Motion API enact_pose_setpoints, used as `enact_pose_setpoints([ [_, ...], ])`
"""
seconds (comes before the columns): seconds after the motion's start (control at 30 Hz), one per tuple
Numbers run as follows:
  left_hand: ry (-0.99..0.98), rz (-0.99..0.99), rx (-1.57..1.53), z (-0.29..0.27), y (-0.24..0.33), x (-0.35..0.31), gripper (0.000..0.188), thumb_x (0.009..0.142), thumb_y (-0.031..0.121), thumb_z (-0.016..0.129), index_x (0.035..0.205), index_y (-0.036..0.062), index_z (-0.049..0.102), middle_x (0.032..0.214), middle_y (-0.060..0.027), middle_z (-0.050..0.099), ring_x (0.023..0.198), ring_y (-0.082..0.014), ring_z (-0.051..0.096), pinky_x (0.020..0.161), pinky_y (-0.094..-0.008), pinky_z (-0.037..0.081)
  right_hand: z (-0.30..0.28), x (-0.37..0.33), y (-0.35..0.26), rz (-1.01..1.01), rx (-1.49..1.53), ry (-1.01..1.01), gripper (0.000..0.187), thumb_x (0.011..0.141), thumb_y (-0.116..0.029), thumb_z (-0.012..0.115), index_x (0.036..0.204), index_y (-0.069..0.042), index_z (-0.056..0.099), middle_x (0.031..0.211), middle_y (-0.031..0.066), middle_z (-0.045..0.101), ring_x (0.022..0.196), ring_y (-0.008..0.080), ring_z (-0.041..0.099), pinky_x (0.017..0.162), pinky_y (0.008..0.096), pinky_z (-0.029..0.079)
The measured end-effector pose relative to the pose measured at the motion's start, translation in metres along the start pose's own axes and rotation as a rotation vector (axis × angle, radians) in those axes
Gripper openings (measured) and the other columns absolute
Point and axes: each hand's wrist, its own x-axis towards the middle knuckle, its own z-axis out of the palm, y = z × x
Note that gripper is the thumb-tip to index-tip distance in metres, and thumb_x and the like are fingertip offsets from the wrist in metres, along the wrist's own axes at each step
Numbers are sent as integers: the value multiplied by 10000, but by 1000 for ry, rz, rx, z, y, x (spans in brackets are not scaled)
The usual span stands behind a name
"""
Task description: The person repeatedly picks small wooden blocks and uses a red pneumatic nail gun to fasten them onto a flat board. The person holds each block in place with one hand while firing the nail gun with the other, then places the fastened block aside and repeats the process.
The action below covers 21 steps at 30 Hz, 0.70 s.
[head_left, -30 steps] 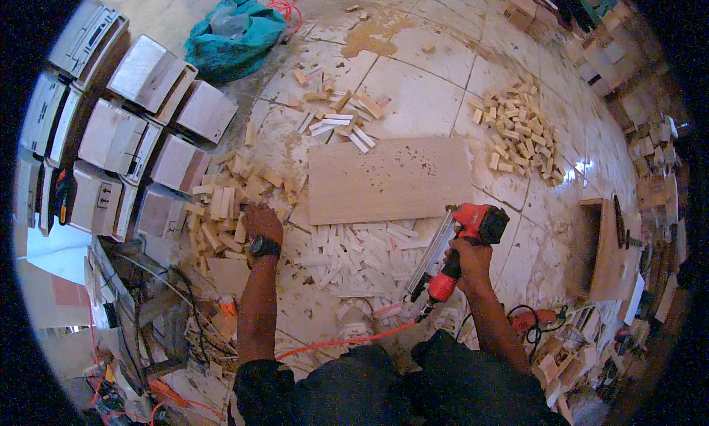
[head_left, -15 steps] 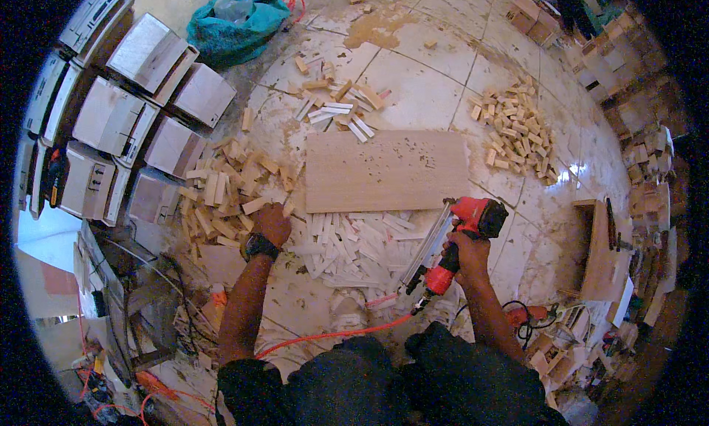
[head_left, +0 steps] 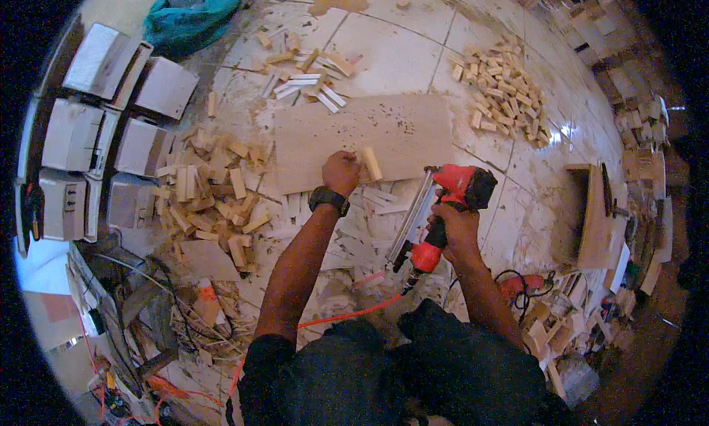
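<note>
My left hand [head_left: 341, 173], with a dark watch at its wrist, is over the near part of a flat wooden board [head_left: 310, 134]. Its fingers are closed at one side of a small wood block [head_left: 371, 164], which stands out over the board; the fingertips are partly hidden. My right hand [head_left: 456, 227] grips a red and black nail gun [head_left: 461, 186] by its handle, to the right of the board's near edge. The gun's long silver magazine slants down toward me, and a red air hose [head_left: 354, 317] runs from its grip end. Dark specks are scattered across the board.
Loose wood blocks [head_left: 196, 186] lie left of the board; another heap of blocks [head_left: 502, 94] lies at far right. White strips [head_left: 384, 201] cover the floor nearer me. Stacked boxes [head_left: 140, 145] stand left, a green sack [head_left: 192, 16] behind. An open wooden box [head_left: 591, 219] stands right.
My left hand has moved right from the block pile to over the board, with a wood block at its fingers. The nail gun stays in my right hand. The view has shifted somewhat.
</note>
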Motion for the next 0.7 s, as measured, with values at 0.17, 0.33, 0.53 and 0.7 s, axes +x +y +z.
enact_pose_setpoints([
  [0.17,88,6,79,2,13,-10,240,738,238,677,891,57,638,833,-137,667,765,-321,641,709,-403,514,-5,2,7,36,17,38,271,710,35,603,964,-47,565,677,40,547,510,145,545,470,302,496],
  [0.33,22,13,55,15,48,-7,399,724,361,681,904,10,619,813,-163,660,735,-341,637,681,-406,512,-6,4,6,50,-17,42,261,712,30,614,958,-46,573,670,40,553,507,147,548,471,308,497],
  [0.53,-207,-2,135,28,63,11,535,759,438,654,1007,-30,577,895,-188,645,803,-319,633,694,-388,517,-7,2,4,24,-54,59,263,717,23,615,966,-52,580,663,41,557,504,150,554,458,319,500],
  [0.7,-419,119,-736,6,20,-6,424,907,285,532,1212,-8,495,1019,-105,611,857,-192,610,718,-299,532,-11,7,12,47,-63,59,268,722,18,615,976,-55,575,647,48,552,491,156,551,442,331,505],
])
